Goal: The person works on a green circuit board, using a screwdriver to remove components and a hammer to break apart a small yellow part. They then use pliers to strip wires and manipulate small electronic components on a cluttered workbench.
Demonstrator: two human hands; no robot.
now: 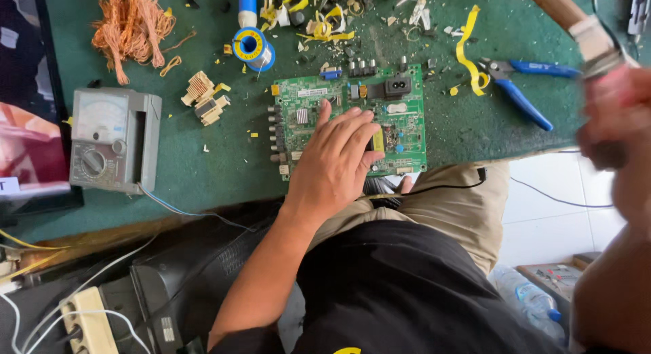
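A green circuit board (407,116) lies at the near edge of the green work mat (203,164). My left hand (336,161) rests flat on the board with fingers spread, thumb hooked under its near edge. My right hand (614,120) is raised at the right, blurred, gripping a wooden-handled tool (566,11) whose handle slants up to the top edge; the tool's head is hidden.
Blue-handled pliers (525,89) lie right of the board. A solder spool (252,47), copper wire tangle (132,25) and yellow scraps sit at the back. A grey analog multimeter (112,140) stands at left, a power strip (88,320) below.
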